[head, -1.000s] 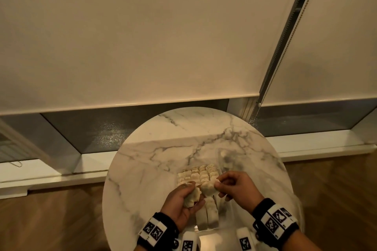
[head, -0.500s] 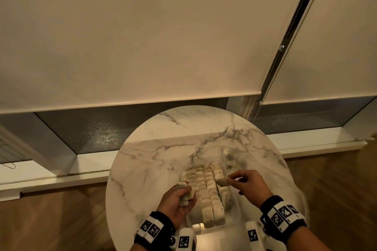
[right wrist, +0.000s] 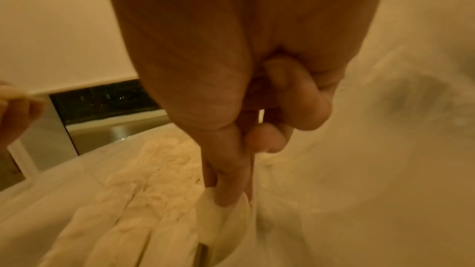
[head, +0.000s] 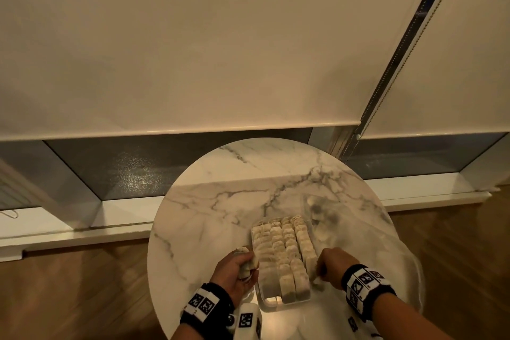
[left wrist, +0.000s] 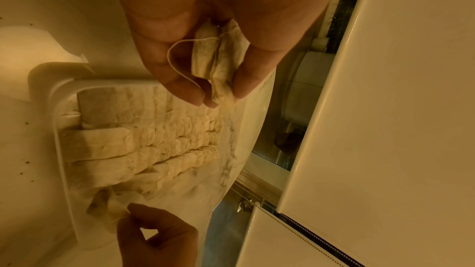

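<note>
A clear tray [head: 273,305] sits on the round marble surface [head: 215,201], packed with rows of tea bags [head: 285,251] standing on edge. Just left of the tray, the left grip [head: 234,270] is clenched round a couple of loose tea bags [left wrist: 218,58]. At the tray's right edge, the right grip [head: 332,265] pinches a single tea bag [right wrist: 221,228].

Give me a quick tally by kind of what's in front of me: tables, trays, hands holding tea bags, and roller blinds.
Marble table: 1
Tray of tea bags: 1
Hands pinching tea bags: 2, left hand and right hand
Roller blinds: 2
Total: 6
The tea bags themselves are packed too tight to count.
</note>
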Motion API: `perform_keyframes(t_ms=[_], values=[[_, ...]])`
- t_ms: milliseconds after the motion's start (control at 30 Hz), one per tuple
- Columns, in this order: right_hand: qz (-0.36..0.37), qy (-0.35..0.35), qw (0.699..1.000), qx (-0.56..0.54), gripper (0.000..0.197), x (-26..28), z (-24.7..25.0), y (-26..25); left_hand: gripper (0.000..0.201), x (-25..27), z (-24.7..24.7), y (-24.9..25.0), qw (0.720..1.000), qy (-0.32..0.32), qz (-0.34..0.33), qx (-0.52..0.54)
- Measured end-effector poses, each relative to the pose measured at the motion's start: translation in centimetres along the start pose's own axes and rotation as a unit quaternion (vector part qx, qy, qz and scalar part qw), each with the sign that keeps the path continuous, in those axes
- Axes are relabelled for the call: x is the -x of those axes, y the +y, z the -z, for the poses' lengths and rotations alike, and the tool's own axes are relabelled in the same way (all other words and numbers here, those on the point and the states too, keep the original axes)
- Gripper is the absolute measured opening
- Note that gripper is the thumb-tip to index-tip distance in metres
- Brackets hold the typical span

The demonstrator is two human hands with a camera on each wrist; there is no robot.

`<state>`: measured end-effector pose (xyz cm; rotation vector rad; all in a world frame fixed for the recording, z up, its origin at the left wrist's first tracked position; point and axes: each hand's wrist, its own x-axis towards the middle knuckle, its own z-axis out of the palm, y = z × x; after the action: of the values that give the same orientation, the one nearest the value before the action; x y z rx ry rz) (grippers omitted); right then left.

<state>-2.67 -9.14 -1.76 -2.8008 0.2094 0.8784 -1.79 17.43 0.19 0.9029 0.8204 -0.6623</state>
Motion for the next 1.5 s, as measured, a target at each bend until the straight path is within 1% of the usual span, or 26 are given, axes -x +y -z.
perform_keyframes(t_ms=[133, 267, 533, 700, 833, 933, 1033, 1100, 1167, 1200, 1233, 1267, 1300, 1333, 1400, 1500], values=[[0.013, 0.012, 0.997, 0.075, 0.020, -1.1, 0.0, -1.1, 0.010, 0.4, 0.1, 0.4, 1.000, 0.012, -0.014, 0.006], [0.026, 0.018, 0.993, 0.117, 0.023, -1.9, -0.1, -1.8, 0.013, 0.3, 0.7, 0.3, 1.000, 0.009, -0.023, 0.012], [0.040, 0.026, 0.988, 0.145, 0.026, -2.7, 0.2, -1.9, 0.013, 0.2, 1.5, -0.7, 0.999, 0.027, -0.038, 0.029], [0.055, 0.040, 0.985, 0.156, 0.028, -2.9, 0.1, -1.5, 0.012, 0.0, 1.3, -1.4, 0.998, 0.036, -0.035, 0.034], [0.069, 0.057, 0.986, 0.139, 0.028, -3.0, 0.2, -1.0, 0.011, 0.1, 0.4, -1.9, 0.998, 0.037, -0.041, 0.027], [0.075, 0.085, 0.991, 0.077, 0.033, -3.0, 0.3, -0.1, 0.010, 0.2, -0.4, -2.4, 0.998, 0.042, -0.044, 0.023], [0.072, 0.126, 0.989, -0.038, 0.029, -2.8, 0.2, 1.1, 0.006, 0.2, -1.3, -2.9, 0.998, 0.048, -0.038, 0.025], [0.064, 0.169, 0.970, -0.162, 0.021, -2.3, 0.2, 1.7, 0.005, 0.0, -1.6, -3.3, 0.998, 0.050, -0.039, 0.010], [0.058, 0.189, 0.938, -0.285, 0.011, -1.4, 0.5, 1.8, 0.005, -0.1, -2.0, -3.8, 0.999, 0.026, -0.043, -0.010], [0.058, 0.181, 0.922, -0.337, 0.007, -0.9, 0.7, 1.7, 0.007, -0.2, -2.2, -4.1, 0.999, 0.008, -0.045, -0.013], [0.063, 0.158, 0.908, -0.384, 0.004, -0.4, 1.1, 1.5, 0.009, -0.1, -2.7, -4.4, 0.999, -0.009, -0.047, -0.012], [0.073, 0.122, 0.894, -0.424, 0.003, 0.3, 1.5, 1.1, 0.010, 0.2, -3.3, -4.6, 0.998, -0.024, -0.051, -0.016], [0.086, 0.077, 0.885, -0.451, 0.006, 0.9, 1.9, 0.7, 0.007, 0.5, -4.1, -4.8, 0.997, -0.037, -0.058, -0.025], [0.100, 0.034, 0.880, -0.463, 0.009, 1.5, 2.3, 0.3, 0.004, 0.8, -4.8, -5.0, 0.996, -0.040, -0.068, -0.032], [0.124, -0.021, 0.879, -0.459, 0.015, 2.4, 2.7, -0.2, 0.016, 1.1, -6.0, -5.4, 0.994, -0.044, -0.082, -0.049], [0.125, -0.052, 0.869, -0.476, 0.023, 3.2, 2.3, -0.8, 0.032, 1.0, -7.0, -5.7, 0.992, -0.037, -0.094, -0.073]])
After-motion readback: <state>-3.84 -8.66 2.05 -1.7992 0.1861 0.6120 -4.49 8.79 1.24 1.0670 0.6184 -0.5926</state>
